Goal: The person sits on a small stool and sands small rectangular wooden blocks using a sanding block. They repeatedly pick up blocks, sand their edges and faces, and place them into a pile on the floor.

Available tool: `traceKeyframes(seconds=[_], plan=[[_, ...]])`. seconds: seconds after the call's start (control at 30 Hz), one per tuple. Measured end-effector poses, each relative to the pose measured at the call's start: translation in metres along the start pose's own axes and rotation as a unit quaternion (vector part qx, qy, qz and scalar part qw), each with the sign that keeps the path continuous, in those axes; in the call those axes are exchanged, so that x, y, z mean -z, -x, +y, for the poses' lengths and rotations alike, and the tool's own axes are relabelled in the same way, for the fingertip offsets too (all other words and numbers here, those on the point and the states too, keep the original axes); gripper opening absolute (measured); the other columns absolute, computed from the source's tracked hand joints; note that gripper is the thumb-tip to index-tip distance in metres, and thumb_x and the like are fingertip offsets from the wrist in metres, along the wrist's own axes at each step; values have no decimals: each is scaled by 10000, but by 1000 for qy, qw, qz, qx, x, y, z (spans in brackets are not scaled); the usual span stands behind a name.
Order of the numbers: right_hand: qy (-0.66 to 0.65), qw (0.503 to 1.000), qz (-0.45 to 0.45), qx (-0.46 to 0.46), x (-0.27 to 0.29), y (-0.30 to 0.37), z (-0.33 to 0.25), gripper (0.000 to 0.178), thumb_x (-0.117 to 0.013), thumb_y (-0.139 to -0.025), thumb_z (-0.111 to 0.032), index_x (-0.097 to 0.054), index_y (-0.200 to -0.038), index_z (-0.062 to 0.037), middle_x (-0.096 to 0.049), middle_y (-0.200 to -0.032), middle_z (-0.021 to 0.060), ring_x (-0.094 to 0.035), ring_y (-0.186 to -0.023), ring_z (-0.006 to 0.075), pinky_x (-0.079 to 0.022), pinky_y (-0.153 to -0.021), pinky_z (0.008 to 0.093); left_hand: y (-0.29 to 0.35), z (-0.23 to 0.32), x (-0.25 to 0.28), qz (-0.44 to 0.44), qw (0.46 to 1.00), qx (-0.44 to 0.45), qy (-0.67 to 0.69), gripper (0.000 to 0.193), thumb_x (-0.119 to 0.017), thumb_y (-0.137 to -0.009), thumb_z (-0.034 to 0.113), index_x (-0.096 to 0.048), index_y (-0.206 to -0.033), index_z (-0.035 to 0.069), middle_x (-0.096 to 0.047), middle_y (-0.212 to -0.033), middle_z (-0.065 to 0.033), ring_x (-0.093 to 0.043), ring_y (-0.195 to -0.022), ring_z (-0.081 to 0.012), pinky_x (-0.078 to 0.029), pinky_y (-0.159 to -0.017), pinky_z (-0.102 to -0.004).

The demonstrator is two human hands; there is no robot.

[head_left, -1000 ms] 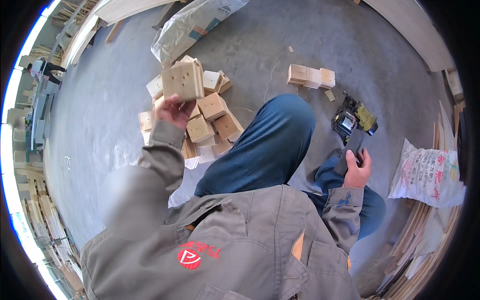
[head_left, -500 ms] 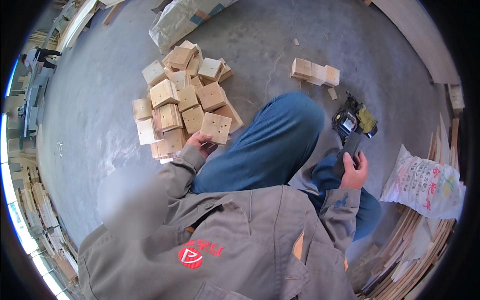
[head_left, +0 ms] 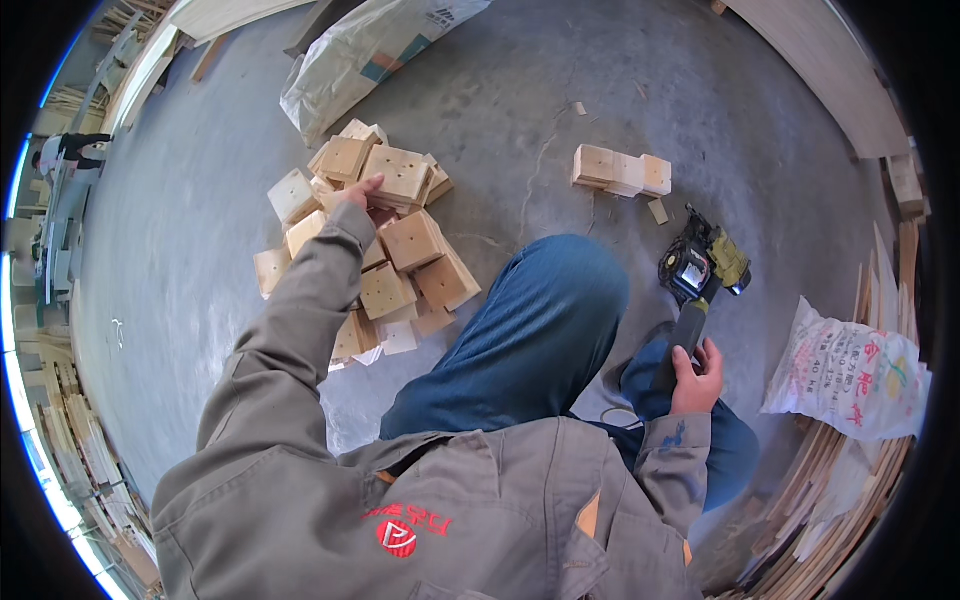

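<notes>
- Gripping a wooden block [head_left: 403, 173] by its near edge, the left hand [head_left: 360, 192] probably leaves the far side free above the pile [head_left: 411, 242] around it.
- Right hand [head_left: 697, 378] holds a power tool [head_left: 703, 262] by its dark handle [head_left: 690, 325], likely so the floor [head_left: 520, 100] just beyond bears weight.

Head view, taken by the left of two head-worn fisheye cameras set side by side. The lens faces steeply downward, upright and unmirrored. Nearest to it, the grey jacket [head_left: 500, 480] fills the foreground at 6 o'clock; the left hand [head_left: 362, 197], toward 10 to 11 o'clock, and the right hand [head_left: 698, 380], near 4 o'clock, lie farther off. The floor [head_left: 480, 130] extends toward 12 o'clock. A pale panel [head_left: 815, 70] at 2 o'clock bends along the rim; the corners are dark.
</notes>
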State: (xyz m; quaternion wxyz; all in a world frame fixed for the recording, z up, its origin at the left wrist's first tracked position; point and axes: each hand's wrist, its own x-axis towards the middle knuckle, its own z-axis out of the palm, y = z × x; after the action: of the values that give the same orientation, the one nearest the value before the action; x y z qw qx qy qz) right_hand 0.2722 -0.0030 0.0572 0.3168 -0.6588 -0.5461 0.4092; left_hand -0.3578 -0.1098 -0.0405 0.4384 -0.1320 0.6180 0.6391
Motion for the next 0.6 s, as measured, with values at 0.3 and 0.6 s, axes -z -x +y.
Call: traceKeyframes(seconds=[0.3, 0.6], plan=[[20, 1000, -1, -20, -6, -6, 6, 713, -827, -854, -164, -489, -1443, 54, -638, -1296, 206, -667, -1020, 224, -560, -885, 348, -79, 7, -14, 76, 996, 5, -40, 385, -810, -832, 243, -652, -1159, 116, -644, -1214, -97, -565, -1167, -331, -523, -951, -578], [45, 998, -19, -27, -19, -8, -16, 714, -831, -843, -167, -501, -1437, 51, -635, -1303, 199, -653, -1029, 221, -557, -888, 356, -38, 32, -29, 167, 931, -12, -325, 517, -775, -871, 301, -634, -1268, 1, -708, -1101, -157, -734, -827, -290, -604, -609, -415]])
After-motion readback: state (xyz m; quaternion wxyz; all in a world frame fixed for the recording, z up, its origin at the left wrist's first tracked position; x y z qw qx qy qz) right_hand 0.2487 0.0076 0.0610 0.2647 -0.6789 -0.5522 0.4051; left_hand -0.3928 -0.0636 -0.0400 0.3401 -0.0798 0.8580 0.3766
